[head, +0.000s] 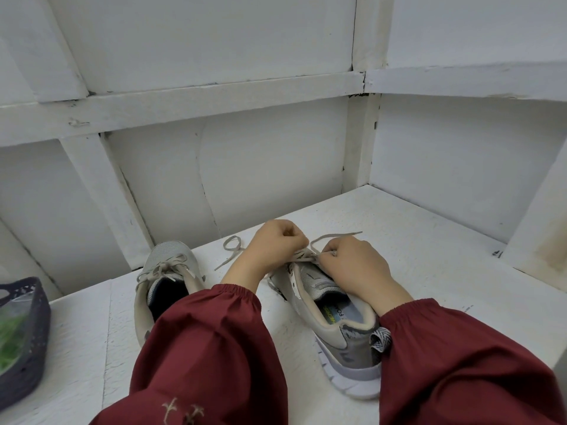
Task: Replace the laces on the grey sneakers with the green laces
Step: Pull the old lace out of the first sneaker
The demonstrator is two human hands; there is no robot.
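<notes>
Two grey sneakers stand on a white shelf (429,246). The left sneaker (167,271) has its grey lace tied in a bow. Over the lacing of the right sneaker (337,326) both hands work. My left hand (276,246) and my right hand (356,265) each pinch the grey lace (303,256) at the eyelets. Loose lace ends trail out beyond the toe, one looped to the left (231,245), one to the right (337,236). Green laces (9,335) show blurred inside a dark basket at the far left.
The dark perforated basket (33,342) sits at the shelf's left edge. White panelled walls close in the shelf behind and to the right. Dark red sleeves cover both forearms and hide part of the left sneaker.
</notes>
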